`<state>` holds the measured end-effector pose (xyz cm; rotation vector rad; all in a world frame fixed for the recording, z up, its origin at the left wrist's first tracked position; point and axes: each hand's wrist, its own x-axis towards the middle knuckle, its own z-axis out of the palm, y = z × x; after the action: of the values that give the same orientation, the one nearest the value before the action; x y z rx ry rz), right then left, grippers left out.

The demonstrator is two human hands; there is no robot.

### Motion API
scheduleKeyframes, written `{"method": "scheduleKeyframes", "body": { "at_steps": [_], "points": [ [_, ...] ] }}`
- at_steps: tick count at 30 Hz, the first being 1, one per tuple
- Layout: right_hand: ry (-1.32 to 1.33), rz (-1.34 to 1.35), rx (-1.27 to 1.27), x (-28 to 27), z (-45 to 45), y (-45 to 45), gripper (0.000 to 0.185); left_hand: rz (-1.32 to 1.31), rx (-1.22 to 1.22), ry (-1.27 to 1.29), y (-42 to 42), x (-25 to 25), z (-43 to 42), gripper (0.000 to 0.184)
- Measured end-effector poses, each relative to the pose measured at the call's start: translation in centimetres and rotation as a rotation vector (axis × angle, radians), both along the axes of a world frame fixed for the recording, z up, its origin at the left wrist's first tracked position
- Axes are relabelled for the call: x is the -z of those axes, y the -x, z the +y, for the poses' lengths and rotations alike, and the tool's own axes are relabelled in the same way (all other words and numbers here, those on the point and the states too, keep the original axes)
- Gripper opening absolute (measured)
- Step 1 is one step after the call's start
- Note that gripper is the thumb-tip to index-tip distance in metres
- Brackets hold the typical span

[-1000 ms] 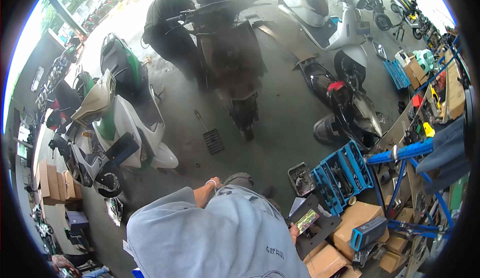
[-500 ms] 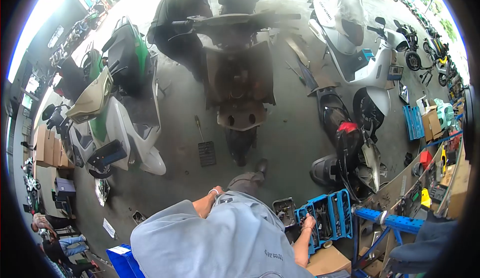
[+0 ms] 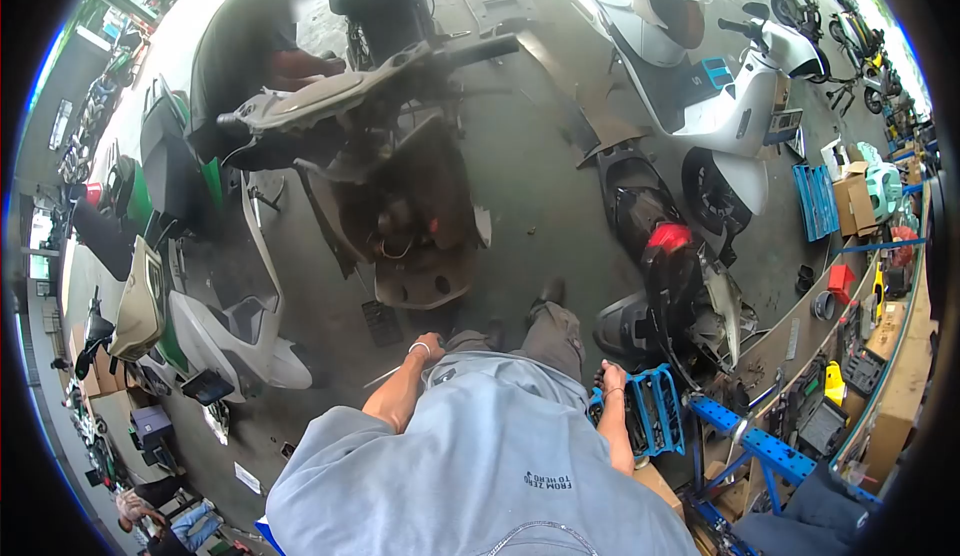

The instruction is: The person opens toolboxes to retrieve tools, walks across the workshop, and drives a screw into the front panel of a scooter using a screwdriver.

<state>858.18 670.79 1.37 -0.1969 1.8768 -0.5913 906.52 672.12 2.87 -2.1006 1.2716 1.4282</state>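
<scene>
My left hand (image 3: 428, 347), with a band at its wrist, is closed in front of my waist; I cannot make out what it holds. My right hand (image 3: 609, 377) is curled at the near-left edge of a blue metal toolbox (image 3: 655, 408), with something small and dark at its fingers that I cannot identify. The toolbox stands open with tools in its trays. Ahead of me is a partly stripped scooter (image 3: 400, 216), its dark front panels bare and its handlebar turned. A dark ribbed pad (image 3: 380, 324) lies on the floor beside it.
Another person (image 3: 235, 61) bends beside the stripped scooter. White-and-green scooters (image 3: 235, 341) stand at left, a white scooter (image 3: 730, 121) at right. A black scooter body with a red lamp (image 3: 670, 238) lies near the toolbox. A blue-framed workbench (image 3: 770, 451) runs along the right.
My right hand has come up out of the toolbox trays. My view has shifted forward and turned, and the scooter ahead appears nearer, with its handlebar tilted.
</scene>
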Motion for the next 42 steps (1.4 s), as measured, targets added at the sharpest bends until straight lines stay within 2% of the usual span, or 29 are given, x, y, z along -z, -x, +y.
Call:
{"method": "scheduleKeyframes", "body": {
  "at_steps": [2, 6, 7, 8, 10, 11, 12, 15, 16, 17, 19, 20, 23, 24, 26, 27, 29, 30, 31, 33, 35, 36, 37, 39, 40, 41, 42],
  "points": [
    [-0.086, 0.019, -0.02, 0.0, -4.6, 0.8, 0.016, 0.005, -0.074, -0.016, 0.3, 2.3, -2.2, 0.047],
    [-0.15, 0.001, -0.035, 2.1, -12.9, 3.7, 0.018, -0.029, -0.3, 0.017, 1.9, 5.7, -6.9, 0.054],
    [-0.159, 0.004, -0.063, 1.5, -15.7, 4.1, 0.02, -0.004, -0.427, -0.004, 2.9, 4.7, -8.5, 0.055],
    [-0.152, 0.113, -0.172, 0.6, -18.5, 4.5, 0.018, -0.008, -0.441, 0.0, 4.2, 3.7, -10.7, 0.054],
    [-0.106, 0.08, -0.187, 0.3, -23.5, 6.0, 0.016, -0.019, -0.462, 0.004, 5.7, 4.8, -14.0, 0.054],
    [-0.108, 0.054, -0.16, 0.6, -26.6, 6.6, 0.016, -0.022, -0.394, 0.046, 6.5, 6.1, -16.1, 0.053],
    [-0.155, 0.074, -0.223, -1.4, -30.2, 6.9, 0.015, -0.025, -0.334, 0.087, 7.4, 6.7, -17.9, 0.052],
    [-0.029, 0.054, -0.304, -0.2, -39.4, 8.8, 0.015, 0.03, -0.551, 0.236, 10.1, 6.9, -23.3, 0.047],
    [-0.023, 0.049, -0.357, -0.9, -42.8, 9.1, 0.016, -0.024, -0.613, 0.223, 11.1, 5.7, -25.6, 0.045],
    [-0.012, 0.044, -0.406, -1.6, -46.3, 9.3, 0.018, -0.028, -0.638, 0.22, 11.8, 5.2, -27.1, 0.045],
    [0.063, 0.046, -0.38, -2.2, -52.7, 9.0, 0.021, -0.112, -0.639, 0.316, 12.5, 3.9, -30.6, 0.032],
    [0.102, 0.017, -0.362, -2.3, -55.9, 8.8, 0.022, -0.097, -0.639, 0.296, 12.7, 2.7, -32.0, 0.032],
    [0.145, -0.075, -0.301, -2.9, -64.0, 6.6, 0.022, -0.118, -0.64, 0.294, 12.5, 7.1, -33.8, 0.033],
    [0.158, -0.084, -0.312, -3.1, -66.2, 5.6, 0.022, -0.119, -0.65, 0.287, 12.6, 6.3, -35.2, 0.033],
    [0.179, -0.114, -0.323, -2.8, -69.7, 3.5, 0.022, -0.045, -0.779, 0.157, 13.0, 3.7, -38.5, 0.046],
    [0.142, -0.094, -0.348, -2.4, -71.4, 2.3, 0.022, -0.04, -0.786, 0.155, 12.9, 4.4, -39.9, 0.046],
    [0.1, -0.094, -0.396, -1.2, -74.2, 0.1, 0.023, 0.009, -0.801, 0.202, 12.1, 8.9, -41.9, 0.048],
    [0.062, -0.07, -0.445, -1.1, -75.2, -1.0, 0.025, 0.144, -0.89, 0.282, 11.3, 14.5, -41.8, 0.05],
    [0.026, -0.036, -0.498, -0.4, -76.0, -1.6, 0.024, 0.052, -0.975, 0.318, 12.1, 13.0, -44.5, 0.05],
    [-0.108, 0.012, -0.578, -1.0, -77.9, -3.2, 0.019, 0.062, -1.006, 0.334, 11.3, 19.1, -47.7, 0.049],
    [-0.116, 0.044, -0.694, -1.5, -80.4, -4.4, 0.016, 0.012, -1.099, 0.423, 10.7, 17.0, -53.0, 0.047],
    [-0.122, 0.114, -0.802, -0.9, -82.1, -4.8, 0.017, 0.069, -1.152, 0.366, 9.0, 11.2, -55.6, 0.043],
    [-0.132, 0.118, -0.811, -0.9, -83.9, -5.5, 0.017, 0.068, -1.162, 0.355, 7.9, 10.4, -57.2, 0.043],
    [-0.039, 0.121, -0.801, -1.2, -87.4, -6.8, 0.02, 0.044, -1.068, 0.28, 6.2, 9.7, -58.2, 0.039],
    [-0.038, 0.081, -0.76, -0.6, -89.4, -7.4, 0.021, 0.083, -1.113, 0.253, 5.8, 8.4, -59.4, 0.039],
    [-0.018, 0.041, -0.707, -0.2, -91.5, -8.0, 0.024, 0.001, -0.969, 0.202, 5.2, 6.8, -60.8, 0.043],
    [0.041, 0.016, -0.754, -0.1, -93.7, -8.7, 0.028, 0.019, -0.906, 0.34, 4.3, 11.9, -59.3, 0.046]
  ]
}}
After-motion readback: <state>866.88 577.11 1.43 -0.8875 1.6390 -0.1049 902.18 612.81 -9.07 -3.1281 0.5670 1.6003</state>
